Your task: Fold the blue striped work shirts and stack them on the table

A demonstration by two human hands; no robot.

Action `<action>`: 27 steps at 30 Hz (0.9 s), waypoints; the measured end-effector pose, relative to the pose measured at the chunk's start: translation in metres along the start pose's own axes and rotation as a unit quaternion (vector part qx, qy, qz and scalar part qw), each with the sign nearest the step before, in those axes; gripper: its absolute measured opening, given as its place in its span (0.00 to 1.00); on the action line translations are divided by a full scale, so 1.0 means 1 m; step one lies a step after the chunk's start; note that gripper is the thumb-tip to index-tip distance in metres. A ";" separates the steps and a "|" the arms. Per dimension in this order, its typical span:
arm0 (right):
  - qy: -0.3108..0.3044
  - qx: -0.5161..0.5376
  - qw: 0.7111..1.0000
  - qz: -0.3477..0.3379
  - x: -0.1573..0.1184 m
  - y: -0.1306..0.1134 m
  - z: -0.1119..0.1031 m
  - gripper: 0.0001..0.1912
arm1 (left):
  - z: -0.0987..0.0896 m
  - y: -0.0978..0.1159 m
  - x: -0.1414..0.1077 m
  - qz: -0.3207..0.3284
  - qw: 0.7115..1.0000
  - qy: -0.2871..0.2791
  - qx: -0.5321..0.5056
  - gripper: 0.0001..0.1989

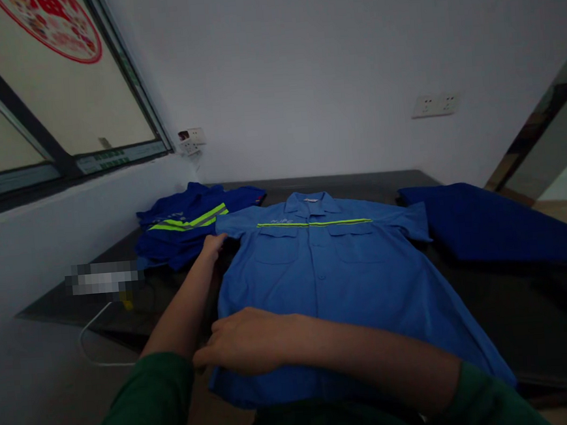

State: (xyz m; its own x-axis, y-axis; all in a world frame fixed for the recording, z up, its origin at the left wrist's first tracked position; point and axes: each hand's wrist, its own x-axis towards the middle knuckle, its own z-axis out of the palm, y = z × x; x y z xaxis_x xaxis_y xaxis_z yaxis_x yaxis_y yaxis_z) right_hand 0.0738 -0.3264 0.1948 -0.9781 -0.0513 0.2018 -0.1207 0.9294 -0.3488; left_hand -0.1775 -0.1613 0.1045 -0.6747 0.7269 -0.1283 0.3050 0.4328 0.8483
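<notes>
A light blue short-sleeved work shirt (pixel 357 279) lies spread front up, its collar toward the wall, with a yellow-green stripe across the chest and two flap pockets. At the cuff of the sleeve on the left, my left hand (pixel 214 247) is closed on the cloth. My right hand (pixel 247 340) crosses over the lower front to the shirt's left side edge. Its fingers are curled in at that edge, closed on the cloth, though the fingertips are partly hidden. My right forearm covers part of the shirt's lower front.
Beneath the shirt is a dark table (pixel 532 324). A crumpled dark blue garment (pixel 199 203) with reflective stripes lies at the back left, and folded dark blue cloth (pixel 491 225) on the right. A white cable (pixel 82 343) hangs by the left edge. Walls and a window (pixel 58 93) bound the table.
</notes>
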 end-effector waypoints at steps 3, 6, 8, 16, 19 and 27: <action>0.020 -0.013 1.000 -0.011 -0.007 0.002 0.007 0.15 | 0.007 0.005 0.009 -0.022 1.000 -0.005 -0.010 0.10; 0.064 -0.047 0.997 -0.015 -0.019 0.001 0.013 0.12 | 0.017 0.017 0.012 -0.015 0.999 -0.019 -0.037 0.08; 0.093 -0.067 0.993 -0.011 -0.031 -0.001 0.016 0.10 | 0.027 0.028 0.011 -0.002 0.997 -0.040 -0.063 0.07; 0.184 -0.084 0.977 0.067 -0.095 -0.032 0.043 0.05 | 0.118 0.079 -0.018 0.074 0.975 -0.167 -0.126 0.06; 0.226 -0.089 0.966 0.085 -0.112 -0.043 0.067 0.08 | 0.163 0.089 -0.034 0.104 0.967 -0.195 -0.124 0.05; 0.303 -0.113 0.936 0.138 -0.133 -0.042 0.135 0.10 | 0.241 0.079 -0.055 0.215 0.964 -0.149 -0.048 0.05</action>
State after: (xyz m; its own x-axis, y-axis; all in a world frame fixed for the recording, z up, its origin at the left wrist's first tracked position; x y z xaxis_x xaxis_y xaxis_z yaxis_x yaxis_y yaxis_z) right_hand 0.1856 -0.4082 0.0591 -0.6829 0.3556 0.6382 0.2288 0.9337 -0.2754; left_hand 0.0459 -0.0384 0.0545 -0.2718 0.9554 0.1159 0.4395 0.0161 0.8981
